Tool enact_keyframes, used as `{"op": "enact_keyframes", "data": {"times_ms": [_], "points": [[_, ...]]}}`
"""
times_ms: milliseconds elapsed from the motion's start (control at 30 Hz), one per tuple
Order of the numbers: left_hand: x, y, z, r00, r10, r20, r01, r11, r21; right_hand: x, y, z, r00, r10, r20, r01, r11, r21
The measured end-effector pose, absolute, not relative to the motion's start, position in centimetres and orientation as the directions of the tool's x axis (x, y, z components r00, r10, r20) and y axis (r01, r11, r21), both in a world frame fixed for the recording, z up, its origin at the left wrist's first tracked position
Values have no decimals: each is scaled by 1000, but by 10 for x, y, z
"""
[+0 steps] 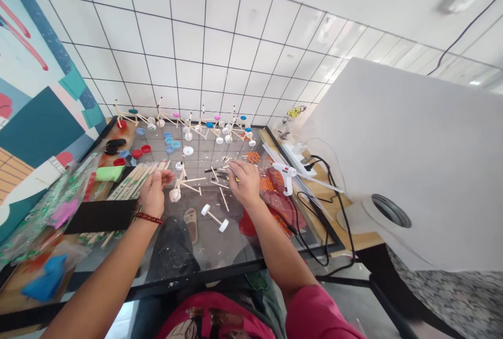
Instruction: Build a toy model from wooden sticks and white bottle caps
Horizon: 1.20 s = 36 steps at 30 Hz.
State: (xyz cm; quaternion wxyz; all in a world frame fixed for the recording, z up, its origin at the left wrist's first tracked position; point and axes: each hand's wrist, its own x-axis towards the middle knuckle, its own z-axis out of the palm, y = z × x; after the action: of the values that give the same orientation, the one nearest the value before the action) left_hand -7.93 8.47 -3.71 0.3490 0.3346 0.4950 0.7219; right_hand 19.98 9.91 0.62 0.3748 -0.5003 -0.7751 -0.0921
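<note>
Left hand point(152, 195): grip released, fingers loosely curled, near stick frame point(194, 179). Right hand point(245, 184): palm down at black-and-yellow tool point(223, 175); cannot tell whether grip is clenched. Stick frame on glass tabletop point(214, 250), between hands. White-wheeled axle point(214, 217) lies nearer person. Glue gun point(287, 175) right of right hand.

Your glossy, black-edged table point(214, 252) is carrying a row of pale wooden-stick models point(228, 139) along its far side. Round blue plastic caps point(168, 140) and round red plastic caps point(137, 154) are lying toward your left. Nearer you, two white discs joined by a wooden stick point(214, 218) are resting beside your unfinished-looking stick frame with a white cap point(175, 194).
</note>
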Motion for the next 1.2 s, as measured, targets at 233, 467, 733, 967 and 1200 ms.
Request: {"op": "enact_keyframes", "data": {"times_ms": [233, 467, 733, 967, 1200], "points": [[-79, 84, -40, -555, 821, 134, -155, -260, 953, 213, 106, 9, -211, 898, 386, 914, 322, -249], [-78, 86, -38, -555, 830, 53, -256, -231, 939, 181, 113, 25, -273, 962, 26, 947, 273, -168], [-79, 87, -45, -501, 861, 89, -195, -213, 957, 151, 147, 47, -224, 965, -137, 968, 205, -143], [-79, 88, -47, -480, 871, 107, -166, -209, 964, 137, 162, 44, -152, 959, -239, 973, 102, -208], [-83, 89, -49, -475, 876, 84, -189, -195, 962, 155, 153, 44, -136, 980, -143, 927, 75, -368]]}}
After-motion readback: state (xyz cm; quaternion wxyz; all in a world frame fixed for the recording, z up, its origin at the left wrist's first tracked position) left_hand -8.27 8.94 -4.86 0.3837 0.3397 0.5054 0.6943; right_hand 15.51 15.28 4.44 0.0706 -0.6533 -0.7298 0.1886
